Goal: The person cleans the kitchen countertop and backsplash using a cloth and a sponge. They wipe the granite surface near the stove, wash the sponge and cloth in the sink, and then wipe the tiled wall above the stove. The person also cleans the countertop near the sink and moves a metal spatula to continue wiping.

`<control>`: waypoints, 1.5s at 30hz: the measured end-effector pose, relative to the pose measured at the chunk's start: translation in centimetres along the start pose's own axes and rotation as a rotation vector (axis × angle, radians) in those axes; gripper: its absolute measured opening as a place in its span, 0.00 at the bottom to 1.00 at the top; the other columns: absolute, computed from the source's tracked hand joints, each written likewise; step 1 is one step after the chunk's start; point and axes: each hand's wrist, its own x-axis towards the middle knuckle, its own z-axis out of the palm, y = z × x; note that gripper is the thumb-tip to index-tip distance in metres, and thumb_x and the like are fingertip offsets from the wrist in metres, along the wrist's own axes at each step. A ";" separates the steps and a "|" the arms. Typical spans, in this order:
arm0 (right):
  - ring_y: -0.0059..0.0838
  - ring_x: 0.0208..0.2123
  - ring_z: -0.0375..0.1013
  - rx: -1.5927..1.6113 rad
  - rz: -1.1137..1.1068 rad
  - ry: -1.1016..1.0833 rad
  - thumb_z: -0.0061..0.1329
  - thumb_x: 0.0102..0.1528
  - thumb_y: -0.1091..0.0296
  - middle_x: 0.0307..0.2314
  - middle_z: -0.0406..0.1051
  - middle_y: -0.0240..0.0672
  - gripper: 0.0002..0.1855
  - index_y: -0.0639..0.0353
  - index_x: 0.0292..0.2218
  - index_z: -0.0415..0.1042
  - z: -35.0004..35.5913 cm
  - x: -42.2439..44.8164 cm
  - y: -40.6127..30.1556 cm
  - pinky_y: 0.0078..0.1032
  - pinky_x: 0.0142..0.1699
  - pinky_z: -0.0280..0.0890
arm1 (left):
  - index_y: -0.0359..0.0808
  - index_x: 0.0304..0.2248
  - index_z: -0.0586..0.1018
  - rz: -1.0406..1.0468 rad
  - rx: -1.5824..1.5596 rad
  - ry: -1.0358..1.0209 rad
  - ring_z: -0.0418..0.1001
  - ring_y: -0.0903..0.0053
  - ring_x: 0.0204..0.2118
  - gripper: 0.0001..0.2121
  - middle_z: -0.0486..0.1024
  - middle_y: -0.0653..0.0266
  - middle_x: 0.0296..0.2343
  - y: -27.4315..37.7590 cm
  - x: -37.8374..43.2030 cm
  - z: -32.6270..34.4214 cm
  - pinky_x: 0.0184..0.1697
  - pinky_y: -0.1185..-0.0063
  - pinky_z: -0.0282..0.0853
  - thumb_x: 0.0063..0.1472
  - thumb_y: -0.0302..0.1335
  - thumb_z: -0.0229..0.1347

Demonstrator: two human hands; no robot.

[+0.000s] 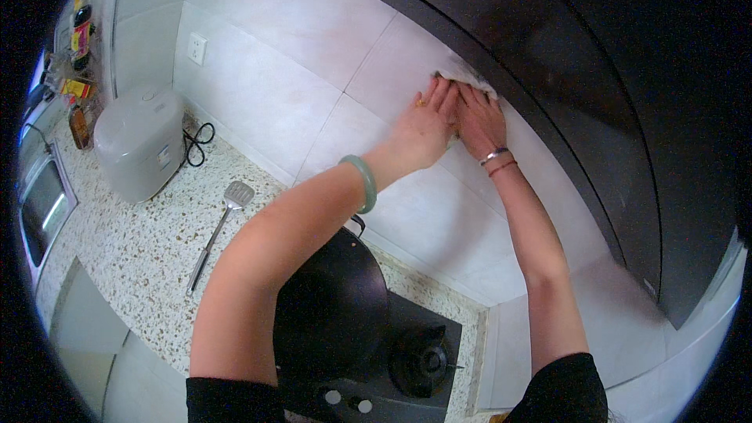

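Observation:
Side by side, my two hands press a pale cloth (468, 76) flat against the white wall tiles (376, 70), just beneath the edge of a dark range hood (564, 70). My left hand (427, 123) wears a ring, and a green bangle circles that forearm. Touching it on the right is my right hand (482, 120), with a silver bracelet and a red cord at the wrist. Most of the cloth lies hidden under the fingers and palms; only its upper edge shows clearly.
Below my arms a black wok (335, 305) sits on a gas stove (449, 329) beside a bare burner (429, 361). A slotted metal spatula (217, 235) lies on the speckled counter (135, 247). Farther left are a rice cooker (141, 141), bottles (78, 123) and a sink (44, 211).

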 end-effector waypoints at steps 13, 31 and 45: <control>0.40 0.47 0.60 0.218 0.456 -0.269 0.39 0.47 0.79 0.44 0.65 0.39 0.29 0.57 0.53 0.61 0.1 -23.6 -1.0 0.37 0.56 0.51 | 0.32 0.57 0.55 0.045 -0.115 -0.928 0.50 0.60 0.60 0.27 0.50 0.52 0.58 12.8 -3.4 8.7 0.61 0.67 0.47 0.61 0.32 0.44; 0.42 0.55 0.57 1.055 0.301 0.171 0.38 0.53 0.84 0.53 0.59 0.41 0.27 0.54 0.54 0.61 -10.5 -4.6 -18.5 0.33 0.58 0.54 | 0.35 0.53 0.62 -0.843 -0.601 -0.297 0.67 0.58 0.48 0.28 0.68 0.48 0.47 -0.2 -11.7 -12.3 0.49 0.67 0.62 0.61 0.47 0.41; 0.34 0.46 0.61 0.193 0.182 -0.021 0.43 0.47 0.78 0.44 0.64 0.32 0.35 0.50 0.57 0.55 -3.8 -4.6 -3.6 0.35 0.53 0.54 | 0.36 0.59 0.48 -0.479 -0.866 -0.224 0.52 0.56 0.59 0.34 0.50 0.48 0.58 2.8 -3.4 -5.0 0.57 0.65 0.54 0.62 0.47 0.42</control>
